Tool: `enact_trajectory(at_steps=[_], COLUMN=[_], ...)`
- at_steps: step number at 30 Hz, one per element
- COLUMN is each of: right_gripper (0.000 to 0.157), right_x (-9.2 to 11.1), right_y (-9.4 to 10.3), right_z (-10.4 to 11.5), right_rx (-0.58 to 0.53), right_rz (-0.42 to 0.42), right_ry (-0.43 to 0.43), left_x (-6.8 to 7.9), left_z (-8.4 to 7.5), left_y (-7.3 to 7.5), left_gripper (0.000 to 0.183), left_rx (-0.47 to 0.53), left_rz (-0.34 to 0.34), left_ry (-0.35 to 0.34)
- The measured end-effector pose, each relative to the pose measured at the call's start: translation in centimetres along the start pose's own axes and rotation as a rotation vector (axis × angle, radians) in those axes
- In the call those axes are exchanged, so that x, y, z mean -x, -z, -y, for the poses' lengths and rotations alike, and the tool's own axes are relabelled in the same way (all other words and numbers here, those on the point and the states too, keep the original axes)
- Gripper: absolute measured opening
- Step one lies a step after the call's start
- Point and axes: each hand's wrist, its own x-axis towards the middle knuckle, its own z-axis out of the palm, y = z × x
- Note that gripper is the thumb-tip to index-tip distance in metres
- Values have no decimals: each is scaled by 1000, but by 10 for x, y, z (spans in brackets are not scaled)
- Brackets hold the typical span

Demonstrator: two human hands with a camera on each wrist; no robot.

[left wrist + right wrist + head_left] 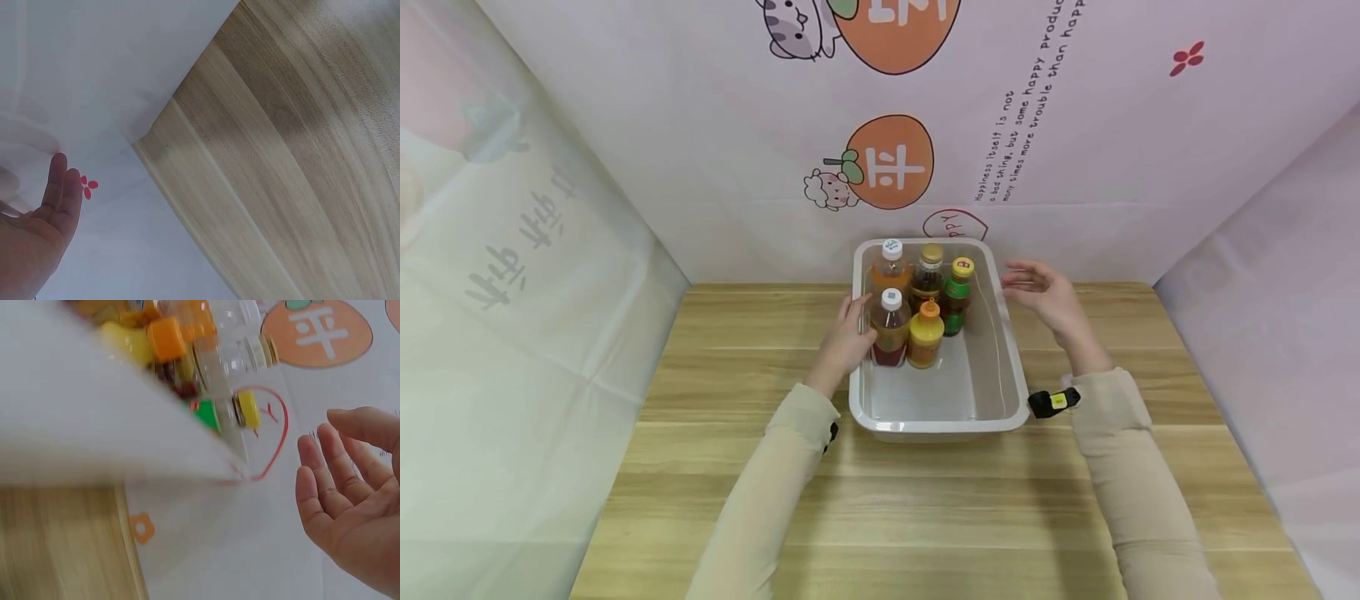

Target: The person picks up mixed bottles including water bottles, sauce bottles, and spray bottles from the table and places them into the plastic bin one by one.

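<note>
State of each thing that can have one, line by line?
Tub: upright, lidless
Rear white-capped bottle: capped, upright
Front white-capped bottle: capped, upright
Gold-capped bottle: capped, upright
Yellow-capped bottle: capped, upright
Yellow squeeze bottle: orange top on, upright
Left hand: at tub's left rim, fingers extended
Right hand: fingers loose, holding nothing

Quantities are as follows: one bin, five bottles comprising two white-capped bottles, one gold-capped bottle, one yellow-capped bottle and one orange-capped squeeze bottle, one left hand, one right hand.
</note>
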Motion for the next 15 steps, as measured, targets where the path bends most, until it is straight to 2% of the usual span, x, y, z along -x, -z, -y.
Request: enact_trajectory(at_steps=[6,15], right_gripper=[38,39], right_x=[10,25], right_y=[15,38], right_z=[-11,-28], right_rx=[-24,-171], right_rz=[-70,-297], right_ry=[-9,26], left_x=[0,-2], left_z=[2,2], left_y=[0,-1], left_gripper=[68,68], left_rx=[6,-11], left_rz=[-9,-8], left_ry=[-7,-17])
